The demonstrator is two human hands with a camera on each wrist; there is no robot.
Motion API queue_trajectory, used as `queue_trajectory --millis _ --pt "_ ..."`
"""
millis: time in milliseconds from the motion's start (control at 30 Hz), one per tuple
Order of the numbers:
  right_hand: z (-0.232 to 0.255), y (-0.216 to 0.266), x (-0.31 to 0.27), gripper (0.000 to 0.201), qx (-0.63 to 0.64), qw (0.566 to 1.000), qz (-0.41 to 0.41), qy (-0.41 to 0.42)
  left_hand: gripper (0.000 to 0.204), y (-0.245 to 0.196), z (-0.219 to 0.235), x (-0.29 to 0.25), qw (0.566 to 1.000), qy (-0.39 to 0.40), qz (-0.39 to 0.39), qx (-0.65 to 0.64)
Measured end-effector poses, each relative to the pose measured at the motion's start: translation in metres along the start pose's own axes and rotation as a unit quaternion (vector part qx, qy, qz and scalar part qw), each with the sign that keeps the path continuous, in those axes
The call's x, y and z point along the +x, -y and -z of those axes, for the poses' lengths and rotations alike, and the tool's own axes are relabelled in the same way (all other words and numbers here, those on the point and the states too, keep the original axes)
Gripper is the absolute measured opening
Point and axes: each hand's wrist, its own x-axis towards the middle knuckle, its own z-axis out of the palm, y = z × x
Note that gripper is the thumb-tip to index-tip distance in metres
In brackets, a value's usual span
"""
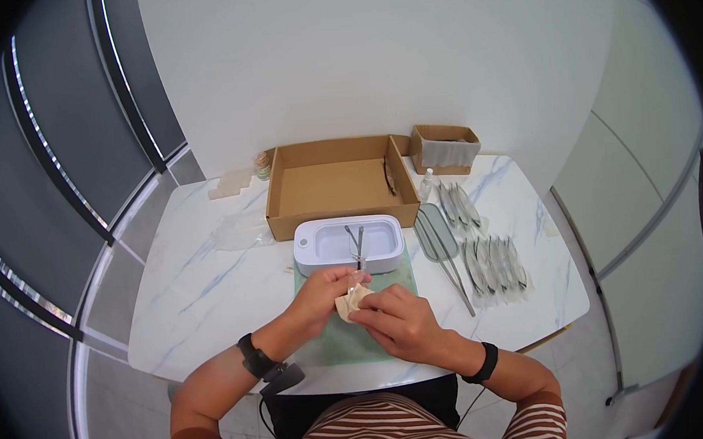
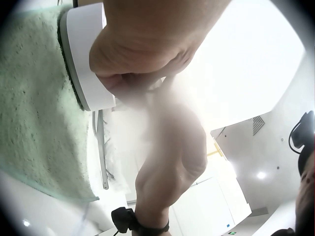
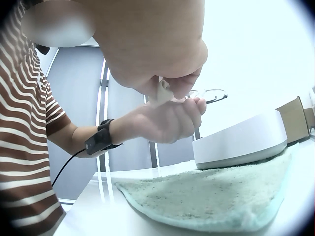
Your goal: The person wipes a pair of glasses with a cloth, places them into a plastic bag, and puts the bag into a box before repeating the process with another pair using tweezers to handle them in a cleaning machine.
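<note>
In the head view, both hands meet over the front of the table. My left hand [image 1: 324, 296] grips a pair of eyeglasses [image 1: 358, 251], whose temple arms point away over the white ultrasonic cleaner [image 1: 310, 260]. With bent fingers, my right hand [image 1: 406, 322] pinches a beige cloth [image 1: 345, 307] at the near end of the glasses. Part of the frame and a lens also show past the left fingers in the right wrist view, as the eyeglasses [image 3: 214, 92]. Fingers and cloth hide the rest of the frame.
A green towel [image 1: 327, 346] lies under the cleaner. Behind stands a shallow cardboard box [image 1: 329, 181], with a smaller box [image 1: 444, 153] to its right. A spray bottle [image 1: 426, 185], a long-handled mesh strainer [image 1: 437, 230] and several bagged eyeglasses [image 1: 495, 267] lie at the right.
</note>
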Motion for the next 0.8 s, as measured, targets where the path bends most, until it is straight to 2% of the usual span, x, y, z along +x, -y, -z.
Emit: queue_trajectory --millis 167,233,300,367,433,633,800 --pt "0.003 -0.002 0.006 0.035 -0.025 0.999 0.048 0.002 0.023 0.006 -0.002 -0.001 1.000 0.000 -0.007 0.008" --pt "0.011 -0.009 0.013 0.036 -0.039 0.999 0.011 -0.026 0.022 0.002 -0.004 -0.004 1.000 -0.004 -0.017 0.011" --pt "0.017 -0.024 0.021 0.033 -0.038 0.998 -0.010 -0.054 0.018 -0.007 -0.005 -0.011 0.987 0.051 -0.002 0.150" --pt "0.022 -0.037 0.028 0.030 -0.036 0.995 -0.031 -0.082 0.019 -0.004 -0.007 -0.013 0.988 0.068 -0.013 0.135" --pt "0.026 -0.046 0.031 0.025 -0.022 0.987 -0.108 -0.120 0.021 -0.002 -0.008 -0.014 0.989 0.085 -0.026 0.119" --pt "0.020 -0.043 0.023 0.021 0.005 0.985 -0.126 -0.115 0.021 -0.004 -0.009 -0.019 0.982 0.101 -0.024 0.158" --pt "0.031 -0.032 0.024 0.019 0.048 0.980 -0.141 -0.135 0.022 -0.010 0.000 -0.019 0.979 0.055 -0.027 0.193"
